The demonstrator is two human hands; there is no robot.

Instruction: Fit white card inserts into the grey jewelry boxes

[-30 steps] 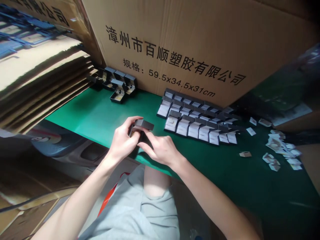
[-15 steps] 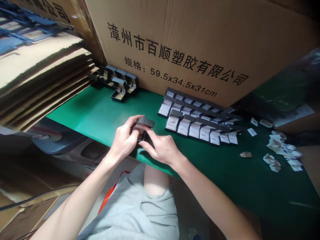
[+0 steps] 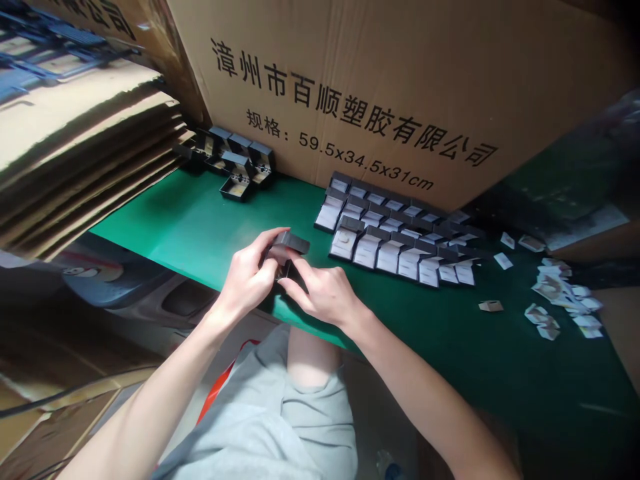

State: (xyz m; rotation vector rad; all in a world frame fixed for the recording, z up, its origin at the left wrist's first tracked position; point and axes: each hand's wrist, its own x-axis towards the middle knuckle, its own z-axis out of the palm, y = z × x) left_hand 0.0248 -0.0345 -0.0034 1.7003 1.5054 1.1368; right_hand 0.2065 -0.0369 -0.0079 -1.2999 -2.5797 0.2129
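Observation:
Between my hands, above the front edge of the green table (image 3: 175, 227), is a small black jewelry box (image 3: 295, 243) with its lid raised. My left hand (image 3: 250, 272) is closed round its left side, thumb at the opening. From the right, my right hand (image 3: 323, 287) grips the box, forefinger reaching inside and thumb at its lower edge. The inside is mostly hidden by my fingers. Rows of open boxes with white inserts (image 3: 390, 257) stand to the right. Several open black boxes without white inserts (image 3: 235, 185) sit at the back left.
Loose white inserts (image 3: 555, 287) lie scattered on the right, with a single folded piece (image 3: 491, 306) nearer. A large printed carton (image 3: 350, 80) stands along the back. Stacked cardboard sheets (image 3: 90, 153) overhang the table's left side.
Both hands stay on the box with almost the same grip. The whole view has shifted very slightly; nothing on the table has moved.

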